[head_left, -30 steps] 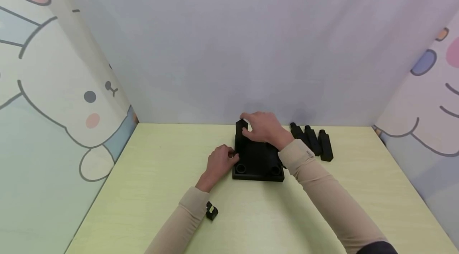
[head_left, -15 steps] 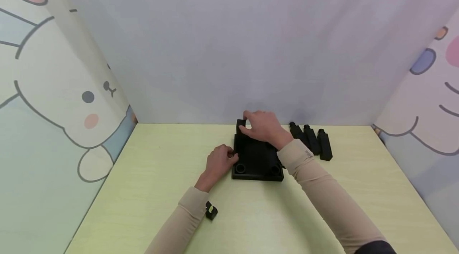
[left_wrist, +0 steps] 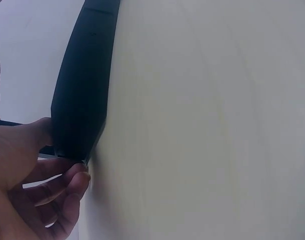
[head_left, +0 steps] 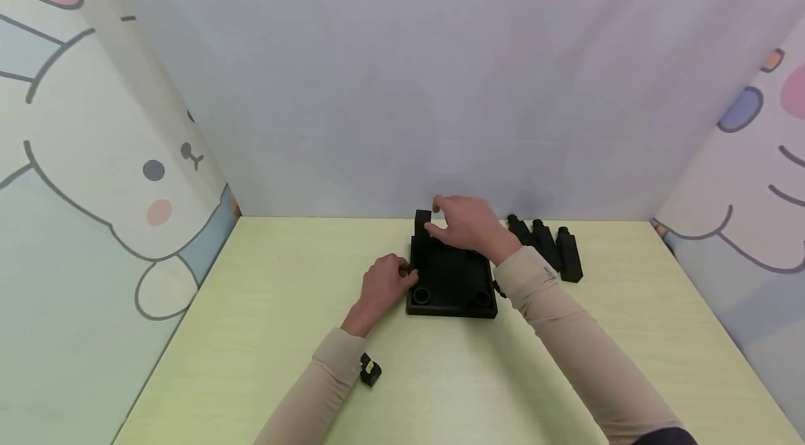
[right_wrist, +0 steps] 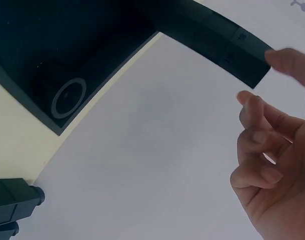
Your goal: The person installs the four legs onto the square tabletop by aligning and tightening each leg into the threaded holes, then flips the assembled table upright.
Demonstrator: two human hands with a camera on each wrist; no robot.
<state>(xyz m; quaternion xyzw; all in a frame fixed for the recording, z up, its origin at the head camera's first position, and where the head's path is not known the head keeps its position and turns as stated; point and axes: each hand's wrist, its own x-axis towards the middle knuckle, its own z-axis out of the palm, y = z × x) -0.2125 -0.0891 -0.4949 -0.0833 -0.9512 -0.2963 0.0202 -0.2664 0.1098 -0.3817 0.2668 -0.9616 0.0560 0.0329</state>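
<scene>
A shallow black square tray-like board (head_left: 449,281) lies on the table with round sockets at its near corners. At its back left corner a black leg (head_left: 423,223) stands upright. My left hand (head_left: 383,284) grips the board's left edge; in the left wrist view its fingers curl at the end of the dark side wall (left_wrist: 82,85). Beside the leg's top is my right hand (head_left: 468,223). In the right wrist view, the thumb lies at the tip of the leg (right_wrist: 232,50), while the bent forefinger is apart from it. The board's back right corner is partly hidden by the right hand.
Several black legs (head_left: 570,255) with round pegs lie right of the board, partly behind the right forearm. A small black part (head_left: 370,369) lies beside the left sleeve. A pale curtain (head_left: 402,82) rises behind the table, with printed cartoon panels at both sides.
The leg was tilted a second ago and now stands straight on the board. My right hand has loosened and shifted slightly right from its top. The left hand has stayed on the edge.
</scene>
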